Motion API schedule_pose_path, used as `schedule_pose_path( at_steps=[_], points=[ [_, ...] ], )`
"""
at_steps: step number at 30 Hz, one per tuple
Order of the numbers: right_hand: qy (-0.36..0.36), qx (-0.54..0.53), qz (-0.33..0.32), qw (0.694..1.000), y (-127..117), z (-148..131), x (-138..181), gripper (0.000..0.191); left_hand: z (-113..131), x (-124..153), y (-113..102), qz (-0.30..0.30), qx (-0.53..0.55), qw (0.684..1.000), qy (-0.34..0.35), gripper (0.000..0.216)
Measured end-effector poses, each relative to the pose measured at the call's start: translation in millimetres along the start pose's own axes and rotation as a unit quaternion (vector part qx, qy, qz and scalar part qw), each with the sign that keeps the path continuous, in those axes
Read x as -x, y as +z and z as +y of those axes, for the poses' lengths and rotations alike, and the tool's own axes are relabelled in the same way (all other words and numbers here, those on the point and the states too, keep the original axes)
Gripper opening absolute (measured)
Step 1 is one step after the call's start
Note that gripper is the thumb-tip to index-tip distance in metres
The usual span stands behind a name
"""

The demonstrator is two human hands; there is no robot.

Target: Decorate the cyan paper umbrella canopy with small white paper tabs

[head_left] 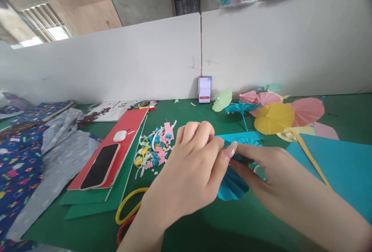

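Note:
My left hand [188, 167] is curled, thumb and fingers pinching the top of a folded blue pleated paper fan [232, 188]. From the right, my right hand [261, 163] has its fingers closed on the same blue paper; a ring shows on one finger. The fan rests on the green table [203, 221], partly hidden under both hands. A flat blue paper sheet [241, 136] lies just behind them.
A pile of coloured paper scraps [154, 151] lies left of the hands, yellow and red scissors handles [128, 209] near the front edge. A phone [100, 166] rests on a red board. Finished paper umbrellas [273, 116] stand at the back right; a large blue sheet [345, 170] lies right.

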State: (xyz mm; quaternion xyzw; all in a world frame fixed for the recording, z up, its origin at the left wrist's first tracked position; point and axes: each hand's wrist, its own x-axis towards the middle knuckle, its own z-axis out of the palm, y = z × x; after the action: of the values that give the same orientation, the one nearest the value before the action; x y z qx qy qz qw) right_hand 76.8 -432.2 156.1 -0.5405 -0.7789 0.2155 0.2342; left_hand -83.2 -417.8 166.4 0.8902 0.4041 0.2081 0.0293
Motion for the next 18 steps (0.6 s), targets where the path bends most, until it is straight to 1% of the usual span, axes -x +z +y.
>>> schedule_pose_path(
  at_steps=[4, 11, 18],
  points=[
    [0.005, 0.001, 0.002, 1.0, -2.4, -1.5, -2.8, 0.021, 0.9, 1.2, -2.3, -0.003, 0.012, 1.0, -0.002, 0.035],
    [-0.013, -0.011, 0.011, 1.0, -7.0, -2.7, -1.5, 0.021, 0.3, 2.4, -3.5, 0.005, 0.008, 1.0, 0.005, 0.032],
    [-0.032, -0.011, 0.041, 0.999, -10.5, -2.7, -1.1, 0.021, 0.2, 2.1, -1.9, 0.008, 0.03, 1.0, -0.001, 0.027]
  ],
)
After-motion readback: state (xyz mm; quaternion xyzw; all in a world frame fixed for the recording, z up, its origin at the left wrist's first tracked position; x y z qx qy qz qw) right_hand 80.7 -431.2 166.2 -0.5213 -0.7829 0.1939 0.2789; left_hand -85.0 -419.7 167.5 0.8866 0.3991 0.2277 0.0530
